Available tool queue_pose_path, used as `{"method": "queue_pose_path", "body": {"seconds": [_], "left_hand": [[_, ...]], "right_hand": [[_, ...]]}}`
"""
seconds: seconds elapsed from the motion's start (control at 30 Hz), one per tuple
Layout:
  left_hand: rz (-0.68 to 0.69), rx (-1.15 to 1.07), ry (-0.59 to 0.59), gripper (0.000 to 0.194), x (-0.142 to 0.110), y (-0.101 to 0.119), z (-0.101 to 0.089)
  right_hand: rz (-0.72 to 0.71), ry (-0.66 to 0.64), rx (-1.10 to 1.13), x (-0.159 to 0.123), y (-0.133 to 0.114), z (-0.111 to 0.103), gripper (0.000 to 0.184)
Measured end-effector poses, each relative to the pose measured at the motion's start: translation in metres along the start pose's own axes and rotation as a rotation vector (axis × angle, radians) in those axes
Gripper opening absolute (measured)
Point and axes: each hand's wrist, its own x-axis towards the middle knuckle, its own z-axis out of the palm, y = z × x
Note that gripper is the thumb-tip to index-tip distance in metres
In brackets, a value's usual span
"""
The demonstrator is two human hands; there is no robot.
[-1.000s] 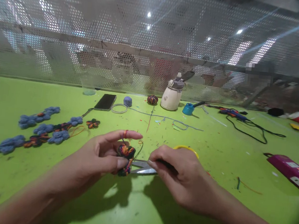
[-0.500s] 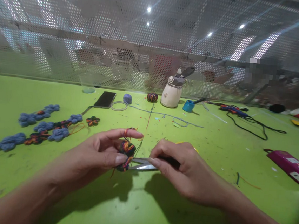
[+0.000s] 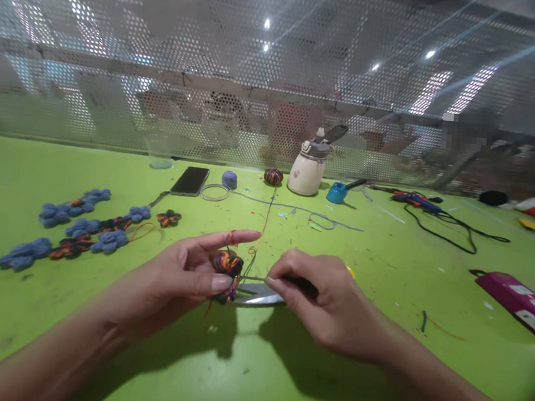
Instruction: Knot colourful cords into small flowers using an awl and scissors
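Between thumb and fingers, my left hand (image 3: 184, 274) pinches a small crocheted piece (image 3: 228, 263) in orange, purple and dark green yarn. A loop of that yarn circles its outstretched index finger. My right hand (image 3: 319, 294) is closed around scissors (image 3: 261, 296), whose blades point left at the piece; their handles are mostly hidden by the fingers. A thin dark line runs from my right fingertips to the piece; whether it is a hook or yarn, I cannot tell. From the piece, a strand leads back to a multicoloured yarn ball (image 3: 273, 176).
Crocheted flower strips (image 3: 82, 228) and a single flower (image 3: 168, 219) lie left. Behind are a phone (image 3: 190, 181), blue yarn ball (image 3: 229, 180), bottle (image 3: 307, 169) and blue pot (image 3: 337, 193). A corded glue gun (image 3: 418, 202) and magenta power strip (image 3: 520, 303) lie right.
The scissors' blades are closer together, and a thin dark line now shows between my right fingertips and the piece. Both hands stay nearly in place; the view has shifted slightly.
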Motion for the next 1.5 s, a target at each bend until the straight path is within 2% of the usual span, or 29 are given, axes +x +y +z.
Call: {"method": "queue_pose_path", "body": {"seconds": [0.17, 0.4, 0.5, 0.6, 0.67, 0.77, 0.93, 1.17, 1.37, 1.5], "left_hand": [[0.000, -0.060, -0.014, 0.063, 0.002, -0.001, 0.002], [0.008, -0.085, -0.004, 0.062, 0.002, -0.002, 0.000], [0.010, -0.082, -0.017, 0.059, 0.001, -0.003, 0.000], [0.027, -0.076, 0.002, 0.053, 0.002, -0.003, 0.002], [0.037, -0.072, 0.047, 0.046, 0.003, -0.003, 0.004], [0.045, -0.064, 0.134, 0.033, 0.006, -0.002, 0.006], [0.051, -0.080, 0.226, 0.028, 0.007, -0.004, 0.005], [0.097, -0.058, 0.237, 0.037, 0.005, -0.006, 0.006], [0.160, -0.016, 0.252, 0.021, 0.007, -0.006, 0.008], [0.206, -0.030, 0.193, 0.012, 0.008, -0.007, 0.008]], "right_hand": [[-0.083, -0.001, -0.128, -0.002, 0.004, -0.002, 0.006], [-0.106, 0.032, -0.217, -0.004, 0.004, 0.003, 0.010], [-0.011, 0.051, -0.048, -0.004, -0.001, 0.006, 0.012], [0.231, 0.013, 0.317, -0.001, -0.006, 0.009, 0.016], [0.373, -0.019, 0.570, 0.001, -0.007, 0.012, 0.020], [0.475, -0.036, 0.806, 0.003, -0.003, 0.018, 0.024], [0.576, -0.008, 0.967, 0.004, 0.002, 0.025, 0.024], [0.612, -0.024, 1.090, 0.002, -0.001, 0.029, 0.023], [0.640, -0.030, 1.210, 0.000, -0.003, 0.032, 0.022], [0.639, -0.006, 1.178, 0.000, -0.005, 0.033, 0.023]]}}
